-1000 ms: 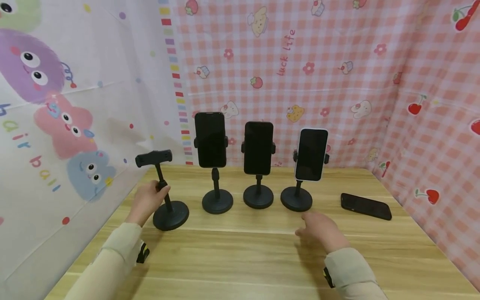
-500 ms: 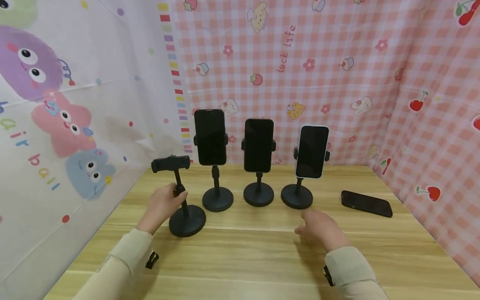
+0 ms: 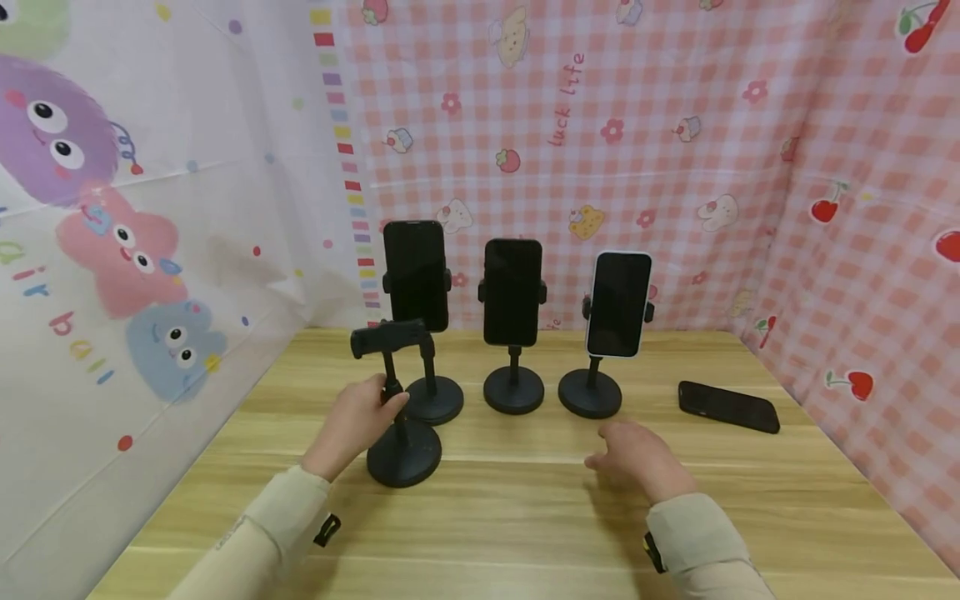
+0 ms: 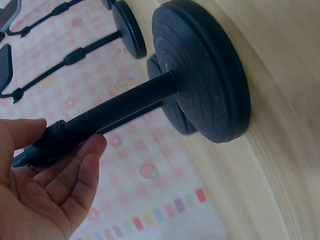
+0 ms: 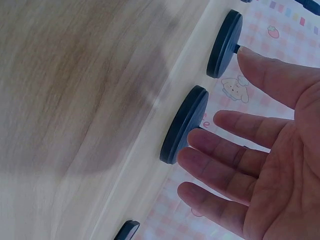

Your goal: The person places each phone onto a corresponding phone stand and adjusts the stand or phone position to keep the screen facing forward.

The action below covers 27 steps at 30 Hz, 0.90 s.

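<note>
My left hand (image 3: 358, 423) grips the upright pole of a black phone stand (image 3: 405, 457) whose clamp at the top holds no phone. In the left wrist view, thumb and fingers wrap the collar of that phone stand (image 4: 125, 102), and its round base shows to the right. My right hand (image 3: 637, 454) hovers over the wooden table with fingers relaxed and holds nothing. Nearest to it is the stand with the white-edged phone (image 3: 619, 304). In the right wrist view the fingers of the right hand (image 5: 270, 160) are spread, with round stand bases beyond them.
Two more stands hold black phones, one at the left (image 3: 417, 275) partly behind the gripped stand, one in the middle (image 3: 513, 292). A loose black phone (image 3: 728, 407) lies on the table (image 3: 510, 533) at the right. Patterned cloths (image 3: 465, 108) hang behind and at both sides.
My left hand has moved the phone stand to the right and a little nearer, so it now overlaps the left phone's stand. The right hand has stayed nearly still.
</note>
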{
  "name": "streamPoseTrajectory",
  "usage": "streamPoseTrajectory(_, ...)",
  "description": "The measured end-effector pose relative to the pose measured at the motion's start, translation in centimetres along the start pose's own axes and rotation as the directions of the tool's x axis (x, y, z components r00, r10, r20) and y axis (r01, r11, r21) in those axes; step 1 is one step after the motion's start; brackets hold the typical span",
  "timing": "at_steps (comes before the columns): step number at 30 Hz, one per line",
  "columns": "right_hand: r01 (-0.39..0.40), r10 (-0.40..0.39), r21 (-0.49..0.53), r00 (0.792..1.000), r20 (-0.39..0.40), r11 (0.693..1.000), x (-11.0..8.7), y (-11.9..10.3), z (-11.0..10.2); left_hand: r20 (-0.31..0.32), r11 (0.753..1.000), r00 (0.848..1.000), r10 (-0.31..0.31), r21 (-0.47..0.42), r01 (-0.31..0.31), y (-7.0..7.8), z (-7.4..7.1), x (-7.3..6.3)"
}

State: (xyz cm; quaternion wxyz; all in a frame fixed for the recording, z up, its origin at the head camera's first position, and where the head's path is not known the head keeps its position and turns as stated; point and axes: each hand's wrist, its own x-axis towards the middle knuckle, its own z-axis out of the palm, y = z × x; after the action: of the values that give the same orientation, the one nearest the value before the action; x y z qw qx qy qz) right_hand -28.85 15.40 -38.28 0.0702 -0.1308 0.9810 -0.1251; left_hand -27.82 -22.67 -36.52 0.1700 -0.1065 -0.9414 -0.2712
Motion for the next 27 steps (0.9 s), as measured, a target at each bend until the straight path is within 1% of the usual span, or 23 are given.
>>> streamPoseTrajectory(4, 0.005, -0.005, -0.002, 1.000, -0.005, 1.000, 0.0, 0.0, 0.0, 0.002, 1.000, 1.000, 0.024, 0.011, -0.024, 0.9, 0.7, -0.1)
streamPoseTrajectory(6, 0.006, -0.006, -0.001, 1.000, -0.005, 1.000, 0.1, 0.1, 0.1, 0.015, 1.000, 1.000, 0.025, 0.007, -0.025, 1.5, 1.1, 0.0)
streamPoseTrajectory(13, 0.005, -0.005, 0.022, 1.000, 0.006, 1.000, 0.2, 0.3, 0.5, 0.080, 1.000, 0.997, -0.006, -0.020, 0.007, 4.3, 2.9, 0.6)
streamPoseTrajectory(19, 0.011, -0.011, 0.020, 1.000, -0.008, 1.000, 0.1, 0.3, 0.7, 0.134, 0.998, 0.991, 0.014, -0.055, -0.007, 6.5, 4.5, 1.5)
streamPoseTrajectory(23, 0.025, -0.024, 0.009, 0.999, -0.020, 1.000, 0.1, 0.3, 0.8, 0.144, 0.998, 0.989, 0.029, -0.067, -0.019, 7.5, 5.3, 2.0)
streamPoseTrajectory(27, 0.034, -0.033, 0.009, 0.999, -0.025, 0.999, 0.1, 0.4, 0.8, 0.148, 0.995, 0.989, 0.032, -0.093, -0.018, 8.0, 5.9, 2.4)
